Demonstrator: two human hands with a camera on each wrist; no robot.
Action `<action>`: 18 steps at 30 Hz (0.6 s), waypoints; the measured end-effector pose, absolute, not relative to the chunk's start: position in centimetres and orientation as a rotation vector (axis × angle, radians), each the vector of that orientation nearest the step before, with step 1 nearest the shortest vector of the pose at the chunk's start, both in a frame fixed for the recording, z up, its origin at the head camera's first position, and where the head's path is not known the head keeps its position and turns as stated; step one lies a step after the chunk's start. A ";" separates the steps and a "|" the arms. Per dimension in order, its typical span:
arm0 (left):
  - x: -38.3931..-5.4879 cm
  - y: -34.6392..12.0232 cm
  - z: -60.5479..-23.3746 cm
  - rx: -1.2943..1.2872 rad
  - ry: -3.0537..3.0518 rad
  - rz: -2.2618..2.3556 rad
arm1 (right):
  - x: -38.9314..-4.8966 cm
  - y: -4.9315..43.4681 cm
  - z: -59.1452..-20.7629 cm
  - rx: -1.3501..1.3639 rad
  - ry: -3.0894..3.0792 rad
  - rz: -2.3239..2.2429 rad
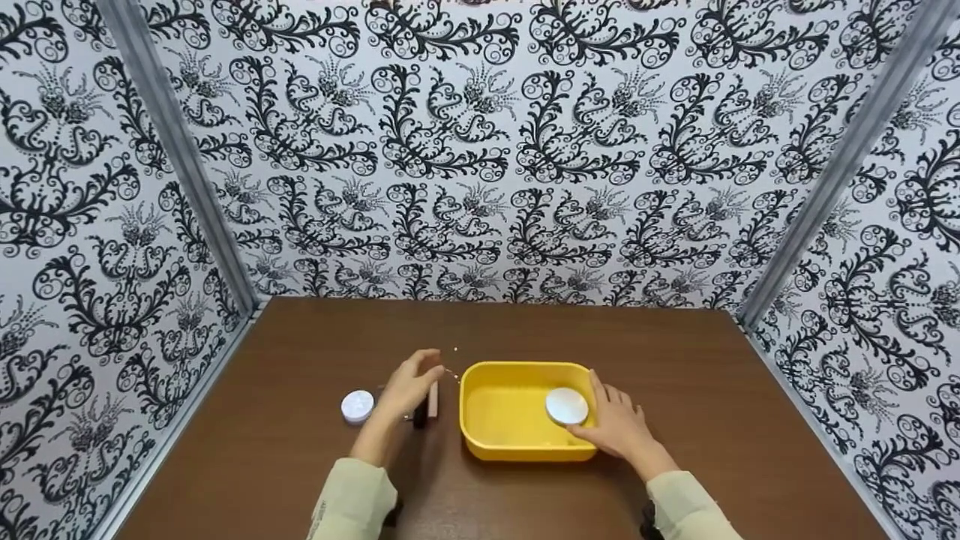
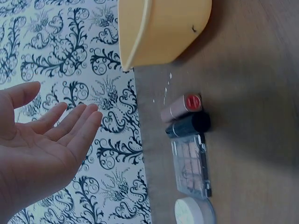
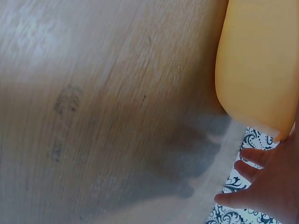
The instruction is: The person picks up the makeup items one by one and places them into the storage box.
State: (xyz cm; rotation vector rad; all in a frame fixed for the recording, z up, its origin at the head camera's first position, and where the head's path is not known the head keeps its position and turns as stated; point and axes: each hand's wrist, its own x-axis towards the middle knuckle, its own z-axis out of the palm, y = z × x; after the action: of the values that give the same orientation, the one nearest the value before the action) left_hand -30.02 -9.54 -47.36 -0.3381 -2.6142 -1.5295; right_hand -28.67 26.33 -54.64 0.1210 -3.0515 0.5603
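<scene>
My right hand (image 1: 619, 425) is at the right end of the yellow bin (image 1: 517, 453), thumb and index finger around a round white container (image 1: 567, 406) that overlaps the inside. In the right wrist view, the other fingers (image 3: 233, 199) spread outside the wall, and the container is hidden. My left hand (image 1: 405, 391) hovers left of the bin, holding nothing, its fingers loosely extended. Near it on the table lie a pink lipstick tube (image 2: 175, 110) with a red end, a black tube (image 2: 189, 125), a clear-lidded makeup palette (image 2: 189, 165) and a white round jar (image 2: 189, 212).
The brown table (image 1: 337, 330) meets patterned black-and-white walls (image 1: 480, 150) at its back and sides. Grey metal posts (image 1: 180, 157) stand at the back corners. Small white specks (image 2: 166, 88) show between the bin and the pink tube.
</scene>
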 end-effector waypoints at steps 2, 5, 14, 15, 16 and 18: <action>-29.9 -10.0 -47.4 -0.325 -2.613 -1.532 | -28.6 26.3 -54.7 0.118 -3.053 0.559; -29.7 -10.6 -47.4 -0.281 -2.619 -1.529 | -28.7 26.3 -54.6 0.120 -3.057 0.557; -29.6 -12.8 -47.5 -0.240 -2.577 -1.546 | -28.7 26.3 -54.5 0.123 -3.041 0.561; -29.6 -13.0 -47.6 -0.228 -2.576 -1.553 | -28.7 26.3 -54.5 0.122 -3.041 0.562; -29.6 -13.2 -47.6 -0.218 -2.576 -1.561 | -28.6 26.3 -54.5 0.120 -3.042 0.567; -29.6 -13.6 -47.7 -0.195 -2.578 -1.569 | -28.5 26.3 -54.5 0.117 -3.044 0.575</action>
State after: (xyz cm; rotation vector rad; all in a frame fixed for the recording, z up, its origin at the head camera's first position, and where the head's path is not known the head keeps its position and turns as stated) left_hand -29.59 -13.57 -47.73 -0.1954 -2.5782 -1.5689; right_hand -28.55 26.35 -54.51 0.1166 -3.0440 0.5747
